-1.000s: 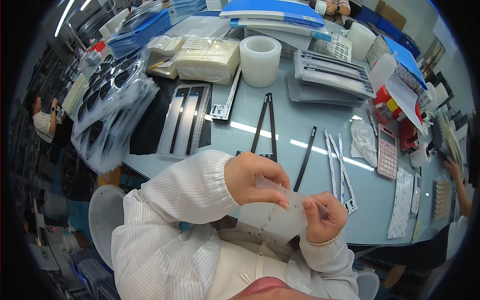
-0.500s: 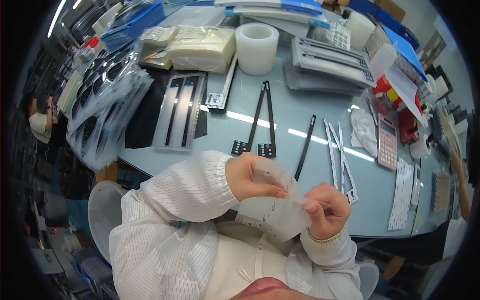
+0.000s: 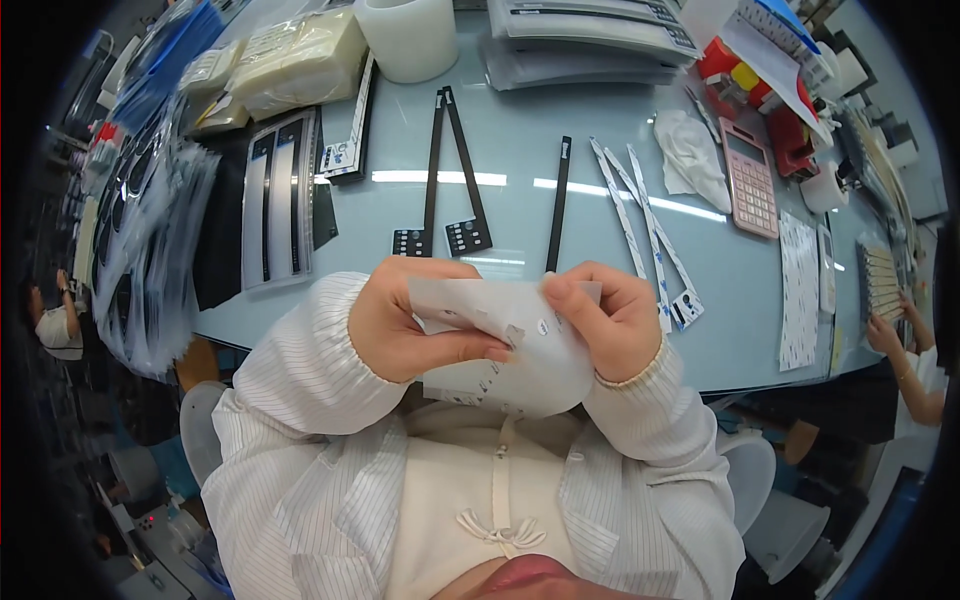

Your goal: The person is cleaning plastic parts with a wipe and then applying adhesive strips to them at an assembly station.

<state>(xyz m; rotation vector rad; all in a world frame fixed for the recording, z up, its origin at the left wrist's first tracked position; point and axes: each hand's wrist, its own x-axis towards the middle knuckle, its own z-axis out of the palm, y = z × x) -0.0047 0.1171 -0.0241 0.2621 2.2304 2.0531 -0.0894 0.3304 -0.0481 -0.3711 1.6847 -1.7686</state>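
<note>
Between my two hands, above the table's near edge, a thin translucent white sheet (image 3: 555, 365) bends over on itself, with small printed marks or stickers on it. My left hand (image 3: 405, 320) pinches it, the thumb lying on its front. With thumb and fingers my right hand (image 3: 610, 315) grips its upper right part. Just beyond the hands lie two black L-shaped strips (image 3: 468, 235) and a straight-looking black strip (image 3: 558, 205), whose lower end is hidden behind my right hand. Farther right, several white strips with blue marks (image 3: 655, 235) cross one another.
On the left are clear plastic sheets (image 3: 165, 260) and a flat clear pack with black strips (image 3: 278, 200). Wrapped stacks (image 3: 295, 65), a white film roll (image 3: 408, 35) and stacked packs (image 3: 595, 60) stand behind. A pink calculator (image 3: 750, 185) and crumpled tissue (image 3: 690, 160) lie right.
The view has tipped down, so the table things sit higher in it. My right hand has shifted its grip to the sheet's upper part, and the sheet is spread wider between my hands.
</note>
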